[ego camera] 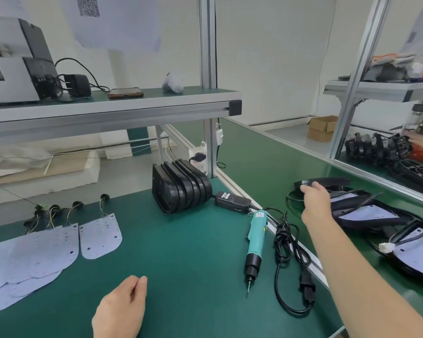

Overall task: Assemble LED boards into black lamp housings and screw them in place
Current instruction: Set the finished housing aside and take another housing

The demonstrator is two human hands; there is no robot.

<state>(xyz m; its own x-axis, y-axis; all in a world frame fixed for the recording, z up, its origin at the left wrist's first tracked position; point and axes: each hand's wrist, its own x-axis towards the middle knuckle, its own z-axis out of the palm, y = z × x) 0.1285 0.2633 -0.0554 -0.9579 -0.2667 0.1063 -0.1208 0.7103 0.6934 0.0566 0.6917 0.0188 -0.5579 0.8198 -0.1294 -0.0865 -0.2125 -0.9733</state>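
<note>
The right hand [314, 203] is reaching over the ribbed aluminium rail [314, 263], its fingertips lying on the rim of a smooth black plastic lamp housing [327, 182]; whether they are curling round it cannot be told. Just right of that grip, more flat black housings fitted with pale LED boards [376, 215] are lying overlapped, with thin wires trailing over them. Below the forearm, a teal electric screwdriver [254, 240] and a coiled black cable [288, 245] are lying on the matte green table mat [181, 264]. Left of the grip, a stack of ribbed black housings [181, 186] is standing on edge. The left hand [122, 308] is resting loosely curled on the mat, holding nothing, and beyond it thin white rounded LED boards [100, 236] are lying flat.
</note>
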